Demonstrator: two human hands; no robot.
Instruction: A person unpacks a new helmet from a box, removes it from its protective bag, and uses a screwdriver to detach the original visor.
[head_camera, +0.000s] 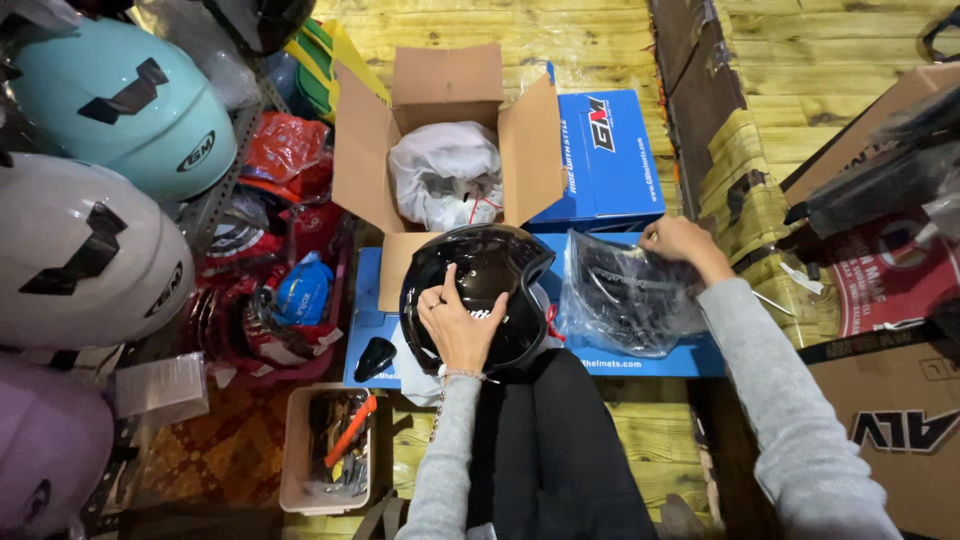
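At far left I see 3 helmets on a rack: a teal helmet (120, 100) on top, a white helmet (85, 265) below it, and a lilac helmet (45, 440) at the bottom edge. Just right of them lies a heap of red wrapped visors (270, 300). Below the heap stands a beige tray (295, 450) holding tools, among them one with an orange handle (350, 432).

At centre, an open carton (440, 130) holds a helmet in a white bag (445, 175). In front of the carton, a black helmet (480, 290) rests on a flat blue box (650, 360), near my lap. My left hand (458, 325) lies pressed on its shell, fingers spread, thumb raised. A small black part (375, 358) lies just left of the helmet.

Right of the helmet, a visor in a clear bag (625, 295) lies on the same box. My right hand (680, 240) pinches the bag's top edge. Behind it stands a second blue box (605, 155). At far right I see brown cartons (890, 430) on the wooden floor (800, 60).
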